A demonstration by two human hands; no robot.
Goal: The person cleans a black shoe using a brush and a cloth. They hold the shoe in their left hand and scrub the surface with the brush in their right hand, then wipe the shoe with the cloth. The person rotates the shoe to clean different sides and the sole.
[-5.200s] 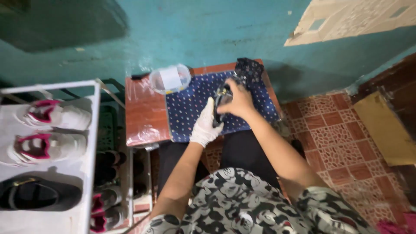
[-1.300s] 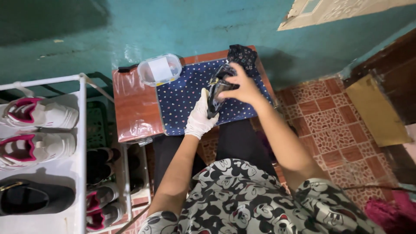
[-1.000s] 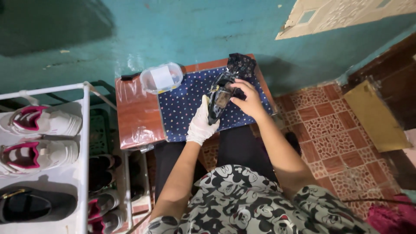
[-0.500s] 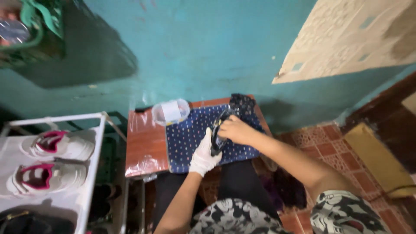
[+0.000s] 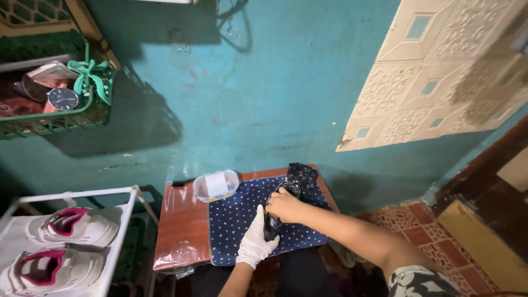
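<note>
From my feed, the small wooden table carries a dotted blue cloth with a clear plastic box behind it. My gloved left hand grips the dark shoe at its near end; my bare right hand clasps its far end, long axis running away from me.

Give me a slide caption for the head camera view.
Gloved left hand and bare right hand hold a dark object over a dotted blue cloth.

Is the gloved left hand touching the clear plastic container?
Apart. The head view shows the left hand on the dark object, with dotted blue cloth between it and the container.
</note>
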